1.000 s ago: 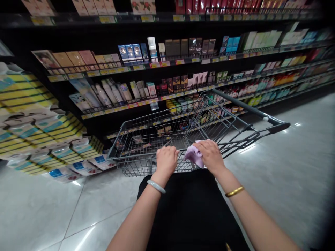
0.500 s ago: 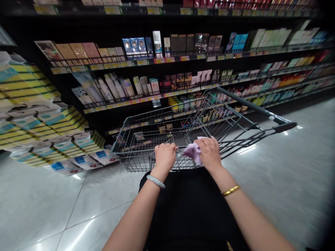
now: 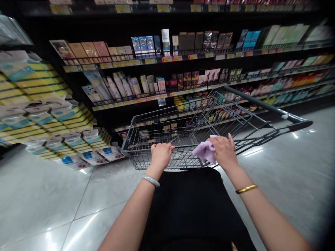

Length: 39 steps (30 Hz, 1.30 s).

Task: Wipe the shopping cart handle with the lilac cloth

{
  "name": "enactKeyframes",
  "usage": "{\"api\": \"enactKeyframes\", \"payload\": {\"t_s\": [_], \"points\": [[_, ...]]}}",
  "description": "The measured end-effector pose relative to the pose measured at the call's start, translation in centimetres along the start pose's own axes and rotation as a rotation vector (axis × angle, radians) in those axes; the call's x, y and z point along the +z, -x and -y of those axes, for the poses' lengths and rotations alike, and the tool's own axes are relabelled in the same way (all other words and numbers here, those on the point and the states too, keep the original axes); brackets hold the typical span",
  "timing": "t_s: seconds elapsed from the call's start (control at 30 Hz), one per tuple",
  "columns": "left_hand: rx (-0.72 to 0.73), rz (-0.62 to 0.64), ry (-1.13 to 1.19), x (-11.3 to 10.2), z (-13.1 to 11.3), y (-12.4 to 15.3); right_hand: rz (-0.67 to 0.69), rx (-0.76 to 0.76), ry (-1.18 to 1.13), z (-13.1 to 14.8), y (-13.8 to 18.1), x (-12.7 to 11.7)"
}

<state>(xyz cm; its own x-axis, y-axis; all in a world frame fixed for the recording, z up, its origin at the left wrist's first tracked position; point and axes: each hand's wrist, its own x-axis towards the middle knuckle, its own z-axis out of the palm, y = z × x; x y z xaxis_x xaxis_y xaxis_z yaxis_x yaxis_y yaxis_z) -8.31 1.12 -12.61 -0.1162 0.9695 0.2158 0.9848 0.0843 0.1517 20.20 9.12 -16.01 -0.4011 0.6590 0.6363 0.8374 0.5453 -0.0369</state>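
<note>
A grey wire shopping cart (image 3: 180, 162) stands sideways right in front of me, its handle off to the right. My left hand (image 3: 161, 155) is closed around the near top rim of the basket. Farther right along the same rim, my right hand (image 3: 223, 150) presses a lilac cloth (image 3: 205, 152) against the wire, its fingers curled over the rim. Part of the cloth hangs out to the left of that hand. Little shows inside the basket beyond its wire mesh.
Behind the cart run dark store shelves (image 3: 146, 99) with boxes, bottles and tubes. At left, yellow-and-black striped packages (image 3: 39, 80) are stacked beside the shelves. Glossy grey floor tiles (image 3: 52, 195) lie around the cart.
My right hand has slid to the right along the rim with the lilac cloth, away from my left hand. The left hand stays on the rim. The view has shifted slightly.
</note>
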Motion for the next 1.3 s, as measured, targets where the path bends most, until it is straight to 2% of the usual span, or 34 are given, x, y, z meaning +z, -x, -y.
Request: {"api": "enactKeyframes", "payload": {"t_s": [0.07, 0.23, 0.33, 0.4, 0.5, 0.63, 0.8, 0.93, 1.17, 1.23, 1.3], "points": [[-0.001, 0.006, -0.001, 0.2, -0.2, -0.2, 0.018, 0.009, -0.003, 1.8, -0.5, 0.5], [0.005, -0.032, -0.003, 0.7, -1.5, -0.4, 0.070, -0.043, -0.077, 9.4, -2.5, 1.8], [0.021, -0.050, 0.002, 0.7, -1.9, -0.2, 0.071, -0.058, -0.093, 11.6, -3.0, 2.0], [0.047, -0.039, 0.015, 0.4, -1.8, -0.1, 0.066, -0.077, -0.086, 11.2, -2.8, 2.0], [0.086, 0.000, 0.050, 0.0, -1.0, -0.1, 0.060, -0.110, -0.057, 9.0, -2.1, 1.8], [0.027, 0.001, 0.046, -0.3, 0.9, 0.2, 0.057, -0.116, -0.039, 6.1, -1.3, 1.4], [0.053, -0.002, -0.014, -0.1, 2.3, 0.5, 0.047, -0.104, -0.031, 4.8, -0.6, 1.0], [0.063, 0.019, -0.060, 0.4, 1.5, 0.0, 0.035, -0.024, -0.017, 5.4, -0.6, 1.1], [0.051, -0.023, -0.057, 1.0, -1.8, -0.1, 0.055, -0.002, -0.050, 10.0, -1.9, 2.2], [0.054, -0.025, -0.046, 1.2, -2.6, 0.0, 0.071, -0.024, -0.041, 10.3, -1.9, 2.0], [0.085, -0.015, -0.020, 1.2, -3.1, 0.1, 0.074, -0.056, -0.012, 9.2, -1.5, 1.6]]}}
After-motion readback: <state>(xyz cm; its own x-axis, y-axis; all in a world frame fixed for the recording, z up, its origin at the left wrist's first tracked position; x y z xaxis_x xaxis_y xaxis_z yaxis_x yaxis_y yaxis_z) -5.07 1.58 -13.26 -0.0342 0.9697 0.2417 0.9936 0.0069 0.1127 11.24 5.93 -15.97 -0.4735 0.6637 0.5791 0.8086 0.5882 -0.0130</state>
